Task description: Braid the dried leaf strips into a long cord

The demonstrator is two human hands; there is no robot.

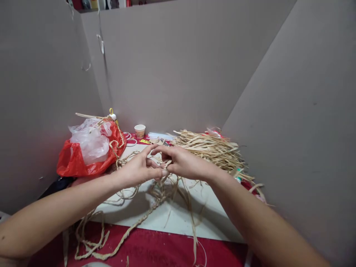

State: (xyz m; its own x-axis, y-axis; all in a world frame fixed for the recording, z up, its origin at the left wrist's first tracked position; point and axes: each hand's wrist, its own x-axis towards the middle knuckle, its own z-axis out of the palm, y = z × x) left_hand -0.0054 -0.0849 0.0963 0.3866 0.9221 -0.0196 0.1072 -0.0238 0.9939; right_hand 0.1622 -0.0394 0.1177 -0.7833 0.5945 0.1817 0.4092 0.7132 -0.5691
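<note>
And your L hand [140, 167] and R hand [186, 163] meet mid-frame, both pinching the straw cord [138, 223], exact finger hold part-hidden! It trails lower L over white board [178, 226] onto red cloth [161, 248]. Straw pile [208, 146] R of ctr, paper cup [139, 131] just above L hand, red bag [71, 163] w/ clear plastic [93, 146] at L.

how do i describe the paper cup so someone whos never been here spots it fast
Start at the foot of the grey back wall. There, between the red bag on the left and the straw pile on the right, is the paper cup. It stands upright with a round open rim, while the whitish strips beside it lie flat.
</note>
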